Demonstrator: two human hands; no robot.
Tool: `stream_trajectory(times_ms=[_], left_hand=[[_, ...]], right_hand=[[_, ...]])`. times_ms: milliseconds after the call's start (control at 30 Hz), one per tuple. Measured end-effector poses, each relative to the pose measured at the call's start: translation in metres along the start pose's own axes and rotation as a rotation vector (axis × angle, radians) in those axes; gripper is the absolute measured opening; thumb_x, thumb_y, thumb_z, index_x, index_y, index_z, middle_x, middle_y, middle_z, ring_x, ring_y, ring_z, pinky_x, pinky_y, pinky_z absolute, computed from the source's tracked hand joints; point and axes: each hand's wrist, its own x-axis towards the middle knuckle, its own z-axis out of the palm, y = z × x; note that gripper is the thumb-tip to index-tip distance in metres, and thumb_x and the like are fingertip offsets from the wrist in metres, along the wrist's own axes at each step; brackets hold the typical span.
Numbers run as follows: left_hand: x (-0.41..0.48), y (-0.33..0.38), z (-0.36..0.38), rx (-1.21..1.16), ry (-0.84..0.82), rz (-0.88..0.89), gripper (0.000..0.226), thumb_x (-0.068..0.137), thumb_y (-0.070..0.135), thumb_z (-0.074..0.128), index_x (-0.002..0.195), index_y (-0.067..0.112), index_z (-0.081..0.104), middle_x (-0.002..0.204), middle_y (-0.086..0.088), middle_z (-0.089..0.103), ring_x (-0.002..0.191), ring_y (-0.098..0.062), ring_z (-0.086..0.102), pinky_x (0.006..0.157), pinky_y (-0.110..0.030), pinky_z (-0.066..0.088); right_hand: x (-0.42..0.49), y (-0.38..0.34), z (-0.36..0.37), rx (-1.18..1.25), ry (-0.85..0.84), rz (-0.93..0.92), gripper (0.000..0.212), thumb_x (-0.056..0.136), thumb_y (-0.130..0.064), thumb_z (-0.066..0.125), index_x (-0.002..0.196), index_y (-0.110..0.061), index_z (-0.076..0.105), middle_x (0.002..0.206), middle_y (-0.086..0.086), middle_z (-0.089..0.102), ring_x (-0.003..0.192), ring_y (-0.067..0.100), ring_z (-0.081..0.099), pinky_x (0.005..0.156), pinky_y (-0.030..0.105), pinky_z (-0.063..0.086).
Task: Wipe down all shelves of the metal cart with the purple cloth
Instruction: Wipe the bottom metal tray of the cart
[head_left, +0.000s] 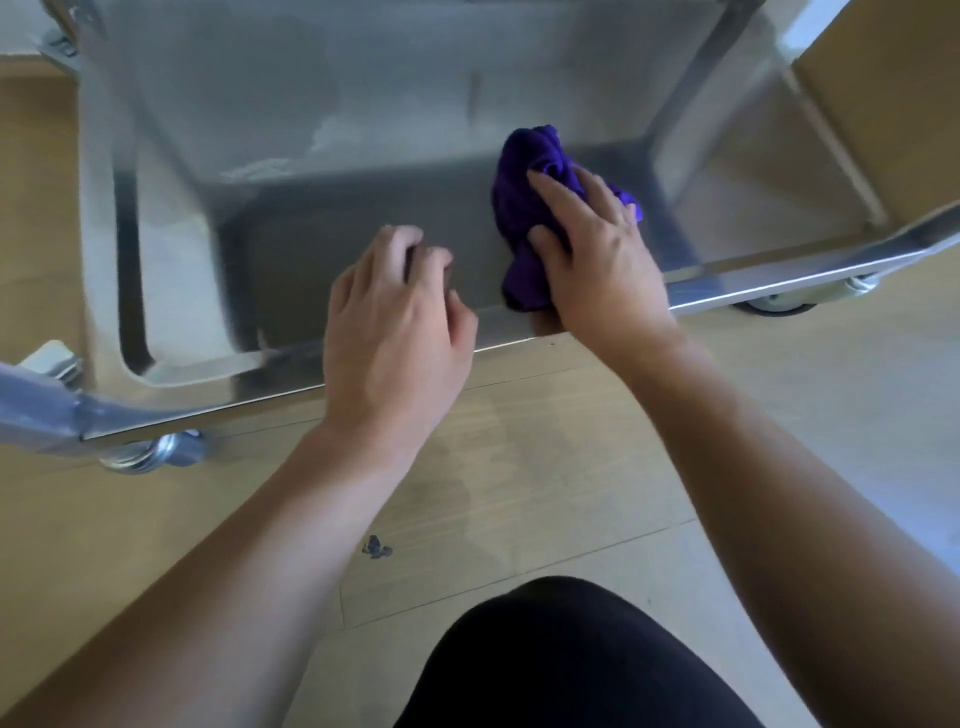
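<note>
The metal cart (218, 395) fills the upper part of the head view, its shiny shelf seen from above. A bunched purple cloth (524, 208) lies on the shelf near the front rim, right of centre. My right hand (592, 260) presses down on the cloth, fingers spread over it and gripping its folds. My left hand (395, 332) hovers over the front rim of the shelf, left of the cloth, with fingers curled loosely and nothing in them.
Two caster wheels show under the cart, one at the front left (156, 454) and one at the right (779, 301). A cart handle bar (36, 405) juts in at the left edge. Light wooden floor (519, 467) lies below, and my dark-clothed knee (561, 660).
</note>
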Motion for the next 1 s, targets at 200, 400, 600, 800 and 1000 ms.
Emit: stream_trajectory(times_ms=[200, 400, 600, 800, 1000], left_hand=[[-0.001, -0.002, -0.001, -0.02, -0.028, 0.007, 0.021, 0.09, 0.021, 0.054, 0.108, 0.012, 0.06, 0.125, -0.005, 0.052, 0.117, -0.022, 0.051, 0.102, -0.036, 0.038], [0.007, 0.001, -0.027, -0.141, -0.213, -0.044, 0.028, 0.089, 0.019, 0.058, 0.116, 0.013, 0.062, 0.135, -0.002, 0.048, 0.12, -0.021, 0.053, 0.101, -0.043, 0.045], [0.023, 0.023, -0.074, -0.123, -0.359, -0.067, 0.026, 0.094, 0.024, 0.054, 0.117, 0.018, 0.063, 0.127, 0.007, 0.053, 0.107, -0.01, 0.056, 0.088, -0.021, 0.041], [0.025, 0.053, -0.106, -0.223, -0.518, 0.001, 0.027, 0.097, 0.028, 0.047, 0.122, 0.024, 0.058, 0.122, 0.01, 0.059, 0.102, -0.004, 0.056, 0.083, -0.021, 0.048], [-0.009, 0.105, -0.179, -0.362, -0.795, 0.045, 0.04, 0.099, 0.033, 0.046, 0.138, 0.024, 0.048, 0.137, 0.011, 0.052, 0.124, -0.007, 0.05, 0.099, -0.026, 0.044]], right_hand=[[0.005, 0.079, -0.042, -0.093, 0.055, 0.214, 0.048, 0.097, -0.027, 0.048, 0.144, -0.022, 0.044, 0.147, 0.011, 0.043, 0.132, 0.036, 0.039, 0.111, 0.042, 0.032], [0.005, 0.077, -0.062, -0.197, 0.055, 0.353, 0.05, 0.087, -0.03, 0.056, 0.137, -0.025, 0.049, 0.135, 0.012, 0.049, 0.121, 0.037, 0.044, 0.102, 0.046, 0.039], [0.001, 0.034, -0.083, -0.213, -0.091, 0.471, 0.051, 0.078, -0.035, 0.065, 0.124, -0.024, 0.047, 0.117, 0.013, 0.05, 0.105, 0.037, 0.051, 0.09, 0.045, 0.039], [-0.062, -0.02, -0.109, 0.087, -0.001, 0.454, 0.046, 0.073, -0.024, 0.067, 0.117, -0.021, 0.052, 0.105, 0.006, 0.051, 0.087, 0.033, 0.052, 0.076, 0.036, 0.046], [-0.121, -0.089, -0.189, 0.113, -0.008, 0.569, 0.043, 0.075, -0.023, 0.067, 0.115, -0.022, 0.053, 0.104, 0.0, 0.05, 0.085, 0.025, 0.052, 0.073, 0.031, 0.045]])
